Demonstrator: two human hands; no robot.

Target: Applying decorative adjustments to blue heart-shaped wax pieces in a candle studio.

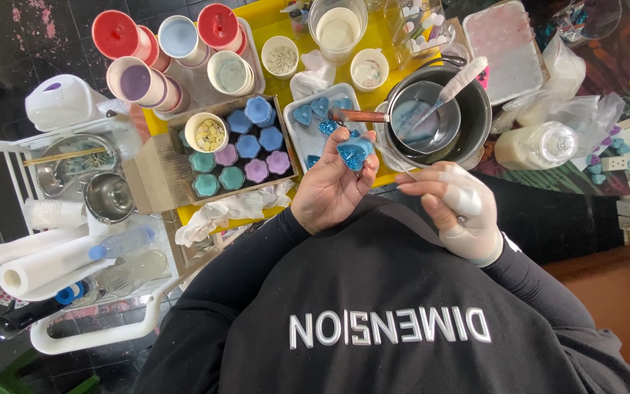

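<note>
My left hand (329, 186) is raised palm-up and pinches a glittery blue heart-shaped piece (354, 153) between its fingertips. My right hand (455, 208), with white wrapping on several fingers, hovers just to the right of it with fingers curled, holding nothing that I can make out. Behind the heart lies a clear mould tray (313, 128) with more blue hearts. A dark pot (468, 109) holds a small metal pan (424, 117) of pale blue liquid with a white spatula (455, 84) resting in it.
A cardboard box (286, 138) of blue, teal and purple flower-shaped pieces sits left of the tray. Coloured cups (176, 51) stand at the back left. A white cart (74, 211) carries bowls, paper rolls and bottles. A plastic bottle (537, 144) and bags lie right.
</note>
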